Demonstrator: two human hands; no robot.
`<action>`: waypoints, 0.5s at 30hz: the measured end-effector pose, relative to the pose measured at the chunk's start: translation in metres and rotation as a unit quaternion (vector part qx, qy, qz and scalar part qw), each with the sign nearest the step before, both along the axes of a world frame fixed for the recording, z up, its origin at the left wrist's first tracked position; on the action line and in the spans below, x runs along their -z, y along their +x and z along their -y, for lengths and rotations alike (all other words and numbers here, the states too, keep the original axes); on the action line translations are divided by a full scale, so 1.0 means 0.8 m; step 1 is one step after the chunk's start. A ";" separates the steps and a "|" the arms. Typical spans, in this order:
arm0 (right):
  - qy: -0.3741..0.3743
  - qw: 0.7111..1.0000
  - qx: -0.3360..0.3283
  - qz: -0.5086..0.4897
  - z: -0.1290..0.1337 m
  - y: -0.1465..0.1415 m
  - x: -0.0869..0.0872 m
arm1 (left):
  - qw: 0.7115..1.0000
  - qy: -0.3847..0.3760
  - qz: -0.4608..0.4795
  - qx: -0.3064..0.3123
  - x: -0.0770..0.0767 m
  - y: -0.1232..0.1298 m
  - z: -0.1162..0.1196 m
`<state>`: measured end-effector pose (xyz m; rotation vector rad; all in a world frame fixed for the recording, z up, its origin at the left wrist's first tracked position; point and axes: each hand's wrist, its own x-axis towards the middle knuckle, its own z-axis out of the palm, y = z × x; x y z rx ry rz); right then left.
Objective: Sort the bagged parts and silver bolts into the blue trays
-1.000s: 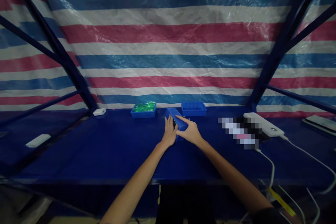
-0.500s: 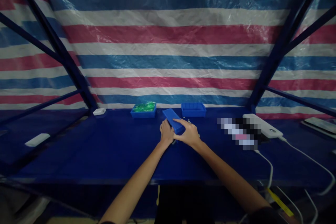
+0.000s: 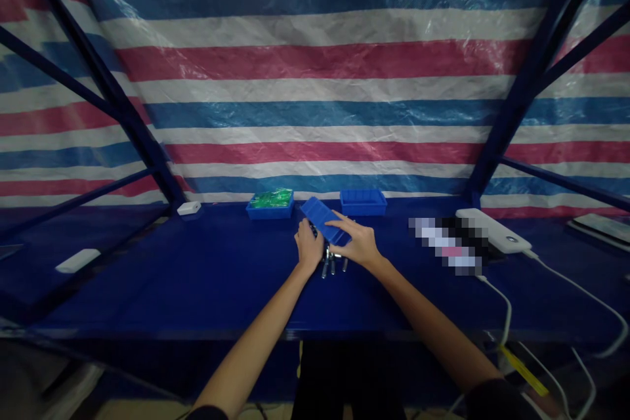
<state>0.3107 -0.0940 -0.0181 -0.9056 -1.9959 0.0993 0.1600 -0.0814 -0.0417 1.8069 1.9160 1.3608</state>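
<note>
A blue plastic bin (image 3: 322, 218) is held tilted over the table, its underside facing up toward me. My right hand (image 3: 360, 244) grips its right end, fingers on top and thumb below. At the bin's near left side, my left hand (image 3: 310, 251) is closed against the edge, its fingertips partly hidden. Several small shiny metal parts (image 3: 333, 265) lie on the table beneath the bin and between my hands. Their exact kind is too small to make out.
Behind my hands stand a blue bin of green plastic-wrapped items (image 3: 270, 211) and another blue bin (image 3: 363, 211). A white power bank (image 3: 492, 231) with cables lies right, beside a blurred-out object. Small white boxes (image 3: 189, 208) sit left. Blue frame posts flank the table.
The held bin has tipped further, showing more of its underside. More metal parts now show on the table below it. My left hand has shifted slightly along the bin's edge.
</note>
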 end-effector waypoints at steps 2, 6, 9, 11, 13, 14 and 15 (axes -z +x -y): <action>-0.002 0.998 0.024 -0.058 -0.002 0.003 -0.006 | 1.000 0.018 0.015 -0.003 -0.002 0.000 -0.001; -0.019 0.983 0.072 -0.168 -0.008 0.009 -0.014 | 0.999 0.048 0.014 0.000 -0.003 -0.002 -0.002; -0.057 0.958 0.119 -0.253 -0.019 0.019 -0.017 | 0.997 0.070 -0.017 0.014 -0.004 -0.002 0.000; -0.071 0.934 0.158 -0.312 -0.028 0.030 -0.017 | 0.996 0.069 -0.037 0.033 -0.005 -0.002 0.003; -0.060 0.907 0.190 -0.370 -0.039 0.043 -0.017 | 0.996 0.063 -0.047 0.041 -0.007 -0.002 0.004; -0.053 0.895 0.197 -0.396 -0.044 0.049 -0.016 | 0.996 0.061 -0.050 0.038 -0.008 -0.002 0.003; -0.049 0.884 0.201 -0.419 -0.049 0.055 -0.016 | 0.996 0.060 -0.052 0.033 -0.010 -0.003 0.001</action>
